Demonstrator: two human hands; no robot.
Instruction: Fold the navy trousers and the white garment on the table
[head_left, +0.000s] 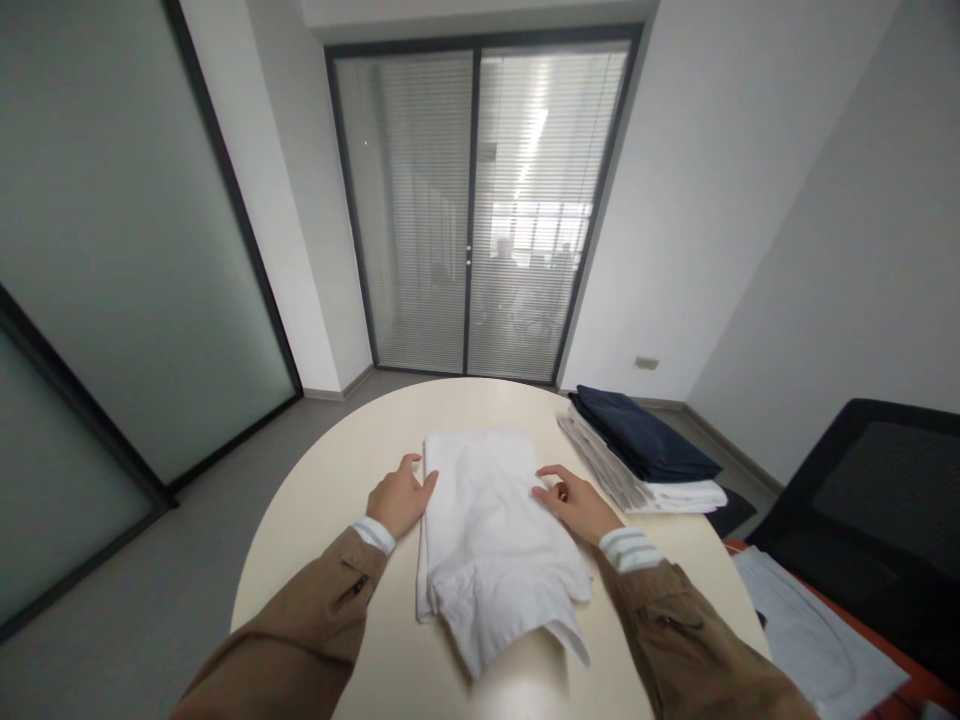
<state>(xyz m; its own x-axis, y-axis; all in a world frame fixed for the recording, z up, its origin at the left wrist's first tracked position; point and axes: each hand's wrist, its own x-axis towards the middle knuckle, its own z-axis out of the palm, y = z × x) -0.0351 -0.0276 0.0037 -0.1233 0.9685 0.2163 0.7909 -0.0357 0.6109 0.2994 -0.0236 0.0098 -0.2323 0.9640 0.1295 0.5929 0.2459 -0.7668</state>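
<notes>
A white garment (480,520), folded into a long rectangle, lies flat on the round cream table (300,560) in front of me. Its near end is loose and rumpled, with a corner hanging toward me; whether it is a shirt I cannot tell. My left hand (399,497) is at the garment's left edge, thumb touching the cloth and fingers apart. At the right edge, my right hand (577,500) has its index finger and thumb curved with a gap between them, tips against or just beside the cloth. Neither hand visibly grips it.
A stack of folded white clothes (615,475) with a folded navy cloth (645,435) on top sits at the table's right edge. Beyond it stands a black mesh chair (862,520), with a light grey cloth (817,630) on its orange seat. Glass doors (480,210) with blinds are behind the table.
</notes>
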